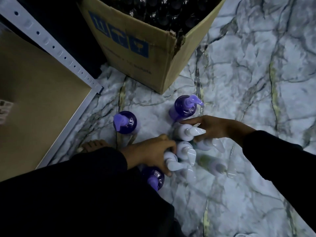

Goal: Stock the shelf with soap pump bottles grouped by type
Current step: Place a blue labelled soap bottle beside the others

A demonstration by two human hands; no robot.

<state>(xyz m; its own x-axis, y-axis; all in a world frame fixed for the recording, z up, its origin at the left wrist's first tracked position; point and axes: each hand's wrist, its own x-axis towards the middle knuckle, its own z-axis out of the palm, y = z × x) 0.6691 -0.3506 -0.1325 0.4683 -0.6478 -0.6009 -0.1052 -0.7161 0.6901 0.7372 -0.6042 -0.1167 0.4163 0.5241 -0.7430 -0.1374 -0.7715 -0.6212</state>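
Several soap pump bottles stand on the marble floor. Three are purple: one near the box, one to the left, one by my left sleeve. A cluster of white-pump bottles stands between my hands. My left hand is closed around the neck of one white bottle. My right hand has its fingers spread around the pump of another white bottle. A third white bottle stands between them. A greenish bottle shows under my right forearm. The shelf board lies at left.
An open cardboard box holding dark bottles stands at the top centre, close to the shelf's white perforated metal frame. A sandalled foot rests beside the shelf's corner. Marble floor stretches to the right.
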